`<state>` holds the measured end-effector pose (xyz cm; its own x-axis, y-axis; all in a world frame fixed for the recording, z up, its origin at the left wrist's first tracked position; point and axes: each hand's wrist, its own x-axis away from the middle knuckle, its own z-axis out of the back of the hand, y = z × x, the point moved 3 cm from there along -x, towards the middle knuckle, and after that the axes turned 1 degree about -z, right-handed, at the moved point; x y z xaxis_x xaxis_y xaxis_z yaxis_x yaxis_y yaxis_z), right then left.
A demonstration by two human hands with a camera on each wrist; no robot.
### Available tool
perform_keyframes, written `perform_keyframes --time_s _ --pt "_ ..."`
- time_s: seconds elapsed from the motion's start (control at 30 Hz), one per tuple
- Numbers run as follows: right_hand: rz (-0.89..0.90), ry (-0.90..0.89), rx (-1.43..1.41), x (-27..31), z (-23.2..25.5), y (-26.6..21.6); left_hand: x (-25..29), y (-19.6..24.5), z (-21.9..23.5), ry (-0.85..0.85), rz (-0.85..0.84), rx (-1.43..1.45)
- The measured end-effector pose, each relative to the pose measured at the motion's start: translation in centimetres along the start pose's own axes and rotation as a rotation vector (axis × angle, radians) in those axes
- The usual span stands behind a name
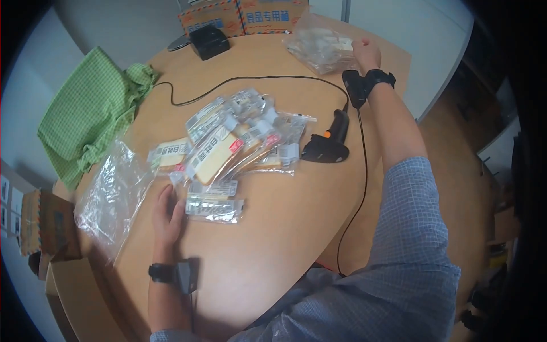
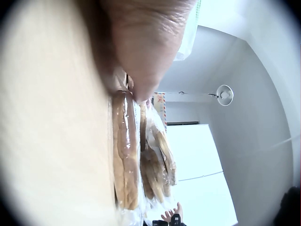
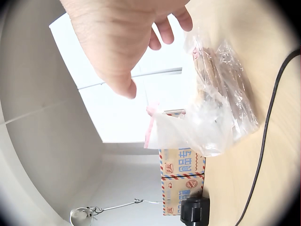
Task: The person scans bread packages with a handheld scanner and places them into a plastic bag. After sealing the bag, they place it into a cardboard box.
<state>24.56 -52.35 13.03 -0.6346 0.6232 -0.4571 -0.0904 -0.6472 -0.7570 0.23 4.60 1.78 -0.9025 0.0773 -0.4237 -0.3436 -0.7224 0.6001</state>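
In the head view the left hand [image 1: 168, 218] rests on the table, fingers loosely bent, beside a small clear packet [image 1: 215, 210] at the near edge of a pile of wrapped bread [image 1: 213, 154]. Close by in the left wrist view, the thumb side of that hand [image 2: 146, 42] is above a wrapped bread roll [image 2: 126, 150]. At the far right the right hand [image 1: 367, 54] is beside a clear bag of packets [image 1: 322, 48]. In the right wrist view this hand [image 3: 127, 37] has its thumb and fingers apart, holding nothing, with the bag [image 3: 211, 108] next to it.
A black scanner [image 1: 327, 142] with a cable lies right of the pile. An empty clear bag [image 1: 114, 191] and green checked cloth [image 1: 91, 108] are at the left. Behind stand a black device [image 1: 209, 43] and printed cartons [image 1: 268, 17]; an open cardboard box [image 1: 85, 296] is lower left.
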Motion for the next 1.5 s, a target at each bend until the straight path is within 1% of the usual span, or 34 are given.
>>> perform_keyframes --time_s 0.03,0.07,0.13,0.17,0.2,0.27,0.3,0.33,0.43,0.47,0.53,0.57,0.6,0.63,0.7,0.73,0.77,0.83,0.87,0.9,0.93,0.97,1.03,1.07,1.1,1.27,1.3,1.37,1.4,1.43,1.47,1.5 --pt "-0.006 0.003 0.003 -0.4 -0.2 0.4 -0.1 0.4 0.1 -0.002 -0.004 -0.023" --pt "0.07 -0.009 -0.091 -0.2 -0.5 -0.3 -0.3 1.1 0.2 -0.02 -0.02 -0.038" --pt "0.19 -0.127 -0.194 0.8 -1.0 -1.9 -0.4 1.7 0.2 -0.028 -0.009 -0.046" --pt "0.234 -0.234 -0.205 2.4 -0.5 -3.9 -0.4 1.8 0.2 -0.029 0.004 -0.054" --pt "0.23 -0.235 -0.207 2.5 -1.5 -4.0 -0.4 1.9 0.2 -0.032 0.004 -0.058" --pt "0.561 -0.307 -0.05 2.3 -4.2 -4.2 -0.4 1.9 0.2 -0.043 0.02 -0.059" --pt "0.556 -0.31 -0.05 1.5 -5.2 -4.0 -0.5 2.0 0.1 -0.048 0.021 -0.061" --pt "0.467 -0.385 0.102 0.4 -6.5 -3.5 -0.5 2.2 0.1 -0.053 0.03 -0.053" --pt "0.285 -0.418 0.076 -1.5 -7.5 -3.2 -0.8 2.9 0.1 -0.062 0.038 -0.074" --pt "0.136 -0.443 -0.233 -1.5 -6.3 -4.5 -0.8 3.1 0.1 -0.065 0.037 -0.107" --pt "0.039 -0.496 -0.808 -3.8 -3.4 -8.9 -0.9 3.3 0.1 -0.062 0.036 -0.115" --pt "0.094 -0.527 -1.076 -5.5 -1.8 -11.4 -0.9 3.4 0.0 -0.063 0.028 -0.123" --pt "0.167 -0.631 -1.096 -4.5 -0.8 -12.0 -1.0 3.4 0.0 -0.062 0.03 -0.121" --pt "0.168 -0.634 -1.096 -3.6 0.2 -12.4 -1.0 3.4 0.0 -0.061 0.028 -0.116" --pt "0.378 -0.939 -1.091 -0.7 1.5 -14.0 -1.0 3.2 -0.1 -0.053 0.037 -0.113" --pt "0.541 -1.037 -0.993 1.3 1.4 -14.7 -1.0 3.0 -0.2 -0.055 0.021 -0.104" --pt "0.54 -1.055 -1.002 3.2 1.5 -14.8 -1.0 3.1 -0.1 -0.052 0.028 -0.108" --pt "0.289 -1.355 -0.757 9.2 1.6 -15.7 -0.9 3.2 0.2 -0.043 0.056 -0.126" --pt "0.293 -1.374 -0.765 9.2 0.7 -15.8 -0.9 3.2 0.2 -0.038 0.037 -0.12" --pt "0.263 -1.39 -0.867 8.4 -0.4 -15.5 -0.8 3.0 0.1 -0.034 0.012 -0.109" --pt "0.232 -1.398 -0.965 7.4 -1.4 -14.9 -0.8 2.7 0.0 -0.03 0.037 -0.101" --pt "0.236 -1.401 -0.965 6.5 -2.1 -14.0 -0.8 2.6 0.0 -0.026 0.038 -0.101" --pt "-0.158 -1.286 -1.161 5.1 -3.8 -11.2 -0.8 2.5 -0.1 -0.024 0.029 -0.101" --pt "-0.214 -1.106 -1.042 5.4 -4.4 -9.9 -0.7 2.4 -0.2 -0.025 0.029 -0.098" --pt "-0.212 -1.104 -1.04 5.6 -4.7 -9.5 -0.7 2.4 -0.2 -0.016 0.036 -0.075" --pt "-0.02 -0.823 -0.501 5.8 -5.7 -9.7 -0.7 2.2 -0.3 0.013 0.048 -0.04" --pt "-0.019 -0.827 -0.501 6.5 -6.2 -9.3 -0.7 2.3 -0.3 0.013 0.051 -0.035" --pt "0.025 -0.847 -0.244 7.9 -8.6 -7.7 -0.8 2.5 -0.3 0.021 0.06 -0.032" --pt "0.029 -0.853 -0.245 8.5 -9.9 -7.1 -0.8 2.5 -0.3 0.018 0.066 -0.03" --pt "0.071 -0.876 -0.174 8.7 -11.7 -6.1 -0.8 2.6 -0.3 0.017 0.073 -0.028" --pt "0.115 -0.897 -0.105 9.2 -12.7 -5.9 -0.8 2.8 -0.3 0.017 0.07 -0.03" --pt "0.121 -0.903 -0.108 9.7 -13.4 -5.6 -0.8 2.9 -0.2 0.023 0.075 -0.034"
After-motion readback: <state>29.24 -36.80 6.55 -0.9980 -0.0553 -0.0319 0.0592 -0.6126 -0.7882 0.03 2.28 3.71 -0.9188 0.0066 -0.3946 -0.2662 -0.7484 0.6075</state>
